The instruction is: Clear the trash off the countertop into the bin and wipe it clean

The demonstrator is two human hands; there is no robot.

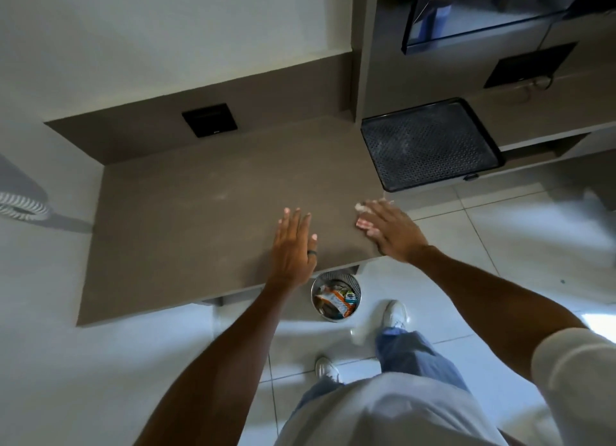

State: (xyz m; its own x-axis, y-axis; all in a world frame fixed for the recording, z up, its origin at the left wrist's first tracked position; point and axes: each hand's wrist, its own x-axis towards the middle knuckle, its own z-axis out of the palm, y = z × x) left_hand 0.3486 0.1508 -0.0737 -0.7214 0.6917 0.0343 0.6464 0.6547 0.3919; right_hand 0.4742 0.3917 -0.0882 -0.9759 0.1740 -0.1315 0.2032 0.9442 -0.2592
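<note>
Brown surface bare of trash, faint smears mid-top. Right hand flat on pinkish cloth near right edge, fingers spread. Left hand bracing, fingers splayed. Bin below front edge, wrappers inside. Best: firm overlapping strokes toward smears.

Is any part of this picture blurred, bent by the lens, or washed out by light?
Head view: the right hand and the cloth under it look slightly smeared; the left hand is sharper. The wide lens bends the countertop edges and walls. Bright patches glare on the floor tiles at right. The bin sits in the counter's shade.
</note>
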